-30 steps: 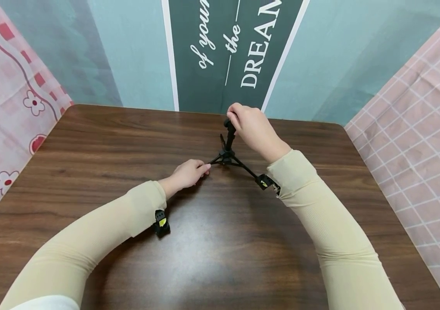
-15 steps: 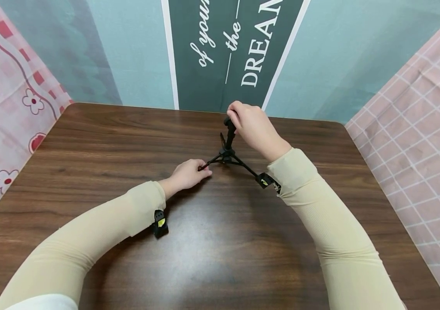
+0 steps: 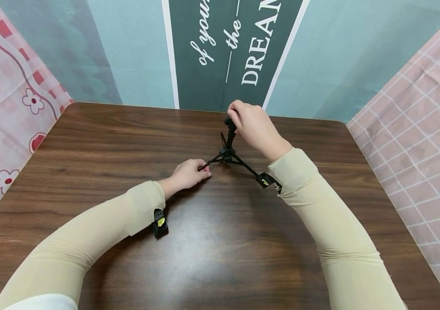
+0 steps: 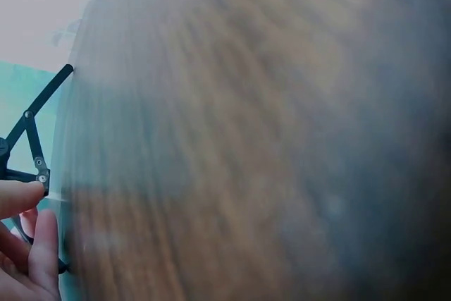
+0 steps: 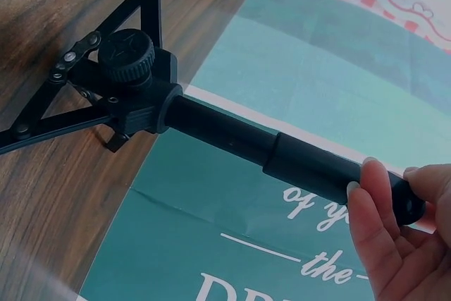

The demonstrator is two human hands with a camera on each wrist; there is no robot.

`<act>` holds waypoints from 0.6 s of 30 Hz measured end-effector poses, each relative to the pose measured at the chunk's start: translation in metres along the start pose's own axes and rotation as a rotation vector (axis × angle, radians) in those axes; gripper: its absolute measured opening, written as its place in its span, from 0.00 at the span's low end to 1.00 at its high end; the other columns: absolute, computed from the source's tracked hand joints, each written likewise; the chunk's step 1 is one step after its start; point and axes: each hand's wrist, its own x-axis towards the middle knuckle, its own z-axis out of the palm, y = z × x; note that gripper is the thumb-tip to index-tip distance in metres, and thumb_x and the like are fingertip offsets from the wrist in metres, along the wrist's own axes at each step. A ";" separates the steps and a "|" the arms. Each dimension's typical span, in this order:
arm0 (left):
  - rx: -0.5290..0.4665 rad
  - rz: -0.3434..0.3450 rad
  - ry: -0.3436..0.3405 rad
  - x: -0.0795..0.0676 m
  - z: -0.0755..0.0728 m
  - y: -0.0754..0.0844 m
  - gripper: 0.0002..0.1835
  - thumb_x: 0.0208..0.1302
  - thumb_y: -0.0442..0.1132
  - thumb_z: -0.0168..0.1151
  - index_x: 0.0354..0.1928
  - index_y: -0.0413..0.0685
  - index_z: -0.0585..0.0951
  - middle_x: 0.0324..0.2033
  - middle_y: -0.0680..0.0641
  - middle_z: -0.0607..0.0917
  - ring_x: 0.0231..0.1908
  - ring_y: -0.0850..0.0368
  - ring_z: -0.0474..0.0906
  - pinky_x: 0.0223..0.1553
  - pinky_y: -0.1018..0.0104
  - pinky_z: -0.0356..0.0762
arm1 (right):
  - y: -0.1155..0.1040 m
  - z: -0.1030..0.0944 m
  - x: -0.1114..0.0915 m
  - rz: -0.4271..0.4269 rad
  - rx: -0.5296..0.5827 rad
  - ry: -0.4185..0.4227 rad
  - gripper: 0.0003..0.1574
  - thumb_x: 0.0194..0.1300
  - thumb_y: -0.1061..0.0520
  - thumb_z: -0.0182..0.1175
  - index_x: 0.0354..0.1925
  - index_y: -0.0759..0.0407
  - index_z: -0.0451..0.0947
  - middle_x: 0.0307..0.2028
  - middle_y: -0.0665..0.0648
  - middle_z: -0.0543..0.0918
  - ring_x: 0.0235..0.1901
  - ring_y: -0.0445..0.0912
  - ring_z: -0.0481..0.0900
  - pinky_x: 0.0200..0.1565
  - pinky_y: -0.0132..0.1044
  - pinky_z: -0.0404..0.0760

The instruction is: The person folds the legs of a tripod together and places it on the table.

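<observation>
A small black tripod (image 3: 227, 152) stands with its legs spread near the back middle of the table. My right hand (image 3: 256, 130) grips the top of its upright column from above. In the right wrist view, thumb and fingertips close on the thick upper tube (image 5: 310, 167), near its rounded end. A ridged round knob (image 5: 127, 56) sits on the hub where the hinged legs meet. On the left side, my left hand (image 3: 187, 174) pinches the outer end of one leg. In the left wrist view, part of that hand (image 4: 32, 259) and the leg braces (image 4: 35, 146) appear at the edge.
The wooden table (image 3: 204, 241) has a far edge against a blue-green cloth backdrop (image 3: 138, 51) with white lettering. Patterned pink cloths hang along the left (image 3: 14, 129) and right (image 3: 421, 142) sides. A small black camera (image 3: 160, 224) hangs under the left sleeve.
The left thumb has shifted down, so that more of the leg's end shows between thumb and fingers. The right hand and the tripod have hardly moved.
</observation>
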 end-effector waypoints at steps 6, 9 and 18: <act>-0.003 -0.002 0.010 0.000 0.002 -0.001 0.11 0.65 0.49 0.58 0.31 0.51 0.77 0.18 0.54 0.73 0.21 0.58 0.67 0.28 0.66 0.62 | 0.001 0.002 -0.001 0.000 0.005 0.011 0.17 0.75 0.52 0.41 0.48 0.60 0.71 0.37 0.56 0.78 0.26 0.45 0.79 0.37 0.40 0.74; -0.005 0.004 0.014 0.000 0.002 -0.002 0.11 0.65 0.49 0.57 0.30 0.51 0.77 0.19 0.54 0.74 0.21 0.58 0.68 0.28 0.66 0.63 | 0.002 0.002 -0.001 -0.005 0.005 0.018 0.17 0.75 0.52 0.40 0.47 0.60 0.72 0.37 0.56 0.78 0.26 0.45 0.79 0.37 0.40 0.74; -0.006 0.028 0.055 -0.001 0.005 -0.003 0.11 0.66 0.48 0.57 0.28 0.52 0.76 0.17 0.55 0.74 0.20 0.59 0.68 0.26 0.66 0.62 | -0.001 0.000 -0.002 0.000 0.000 0.006 0.18 0.75 0.51 0.40 0.48 0.61 0.72 0.37 0.57 0.79 0.26 0.45 0.80 0.39 0.41 0.75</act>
